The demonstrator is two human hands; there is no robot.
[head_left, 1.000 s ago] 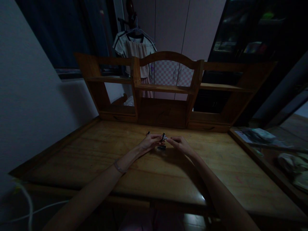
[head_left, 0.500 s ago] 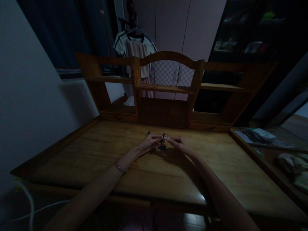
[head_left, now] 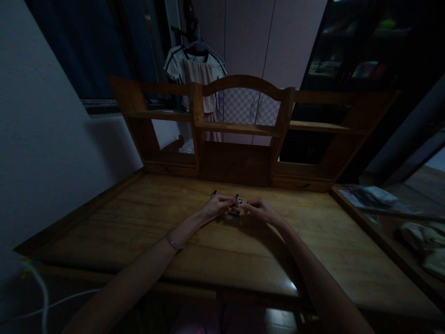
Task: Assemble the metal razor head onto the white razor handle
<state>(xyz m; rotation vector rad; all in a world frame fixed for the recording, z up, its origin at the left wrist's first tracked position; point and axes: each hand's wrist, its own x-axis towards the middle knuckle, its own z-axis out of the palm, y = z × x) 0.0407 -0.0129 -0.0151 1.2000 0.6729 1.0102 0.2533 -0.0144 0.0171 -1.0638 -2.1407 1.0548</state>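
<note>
Over the middle of the wooden desk (head_left: 139, 218), my two hands meet at a small black-and-silver object (head_left: 238, 200), too small and dim to name. My left hand (head_left: 218, 206) pinches it from the left between thumb and fingers. From the right, my right hand (head_left: 260, 209) has its fingers closed at the silver end. Just below the fingers, a small dark piece (head_left: 234, 214) shows near the desktop. Another small black piece (head_left: 214, 193) is visible just behind my left hand. A bracelet (head_left: 174, 242) circles my left wrist.
A wooden shelf unit (head_left: 239, 127) with small drawers stands along the desk's back edge. To the left is a wall (head_left: 69, 153). A lower side surface at the right holds papers and a plastic-wrapped item (head_left: 378, 195) and a bundle of cloth (head_left: 420, 241). A white cable (head_left: 45, 297) hangs at lower left.
My right fingers have shifted slightly at the silver end of the small object, which has turned a little. My left hand stays nearly in place.
</note>
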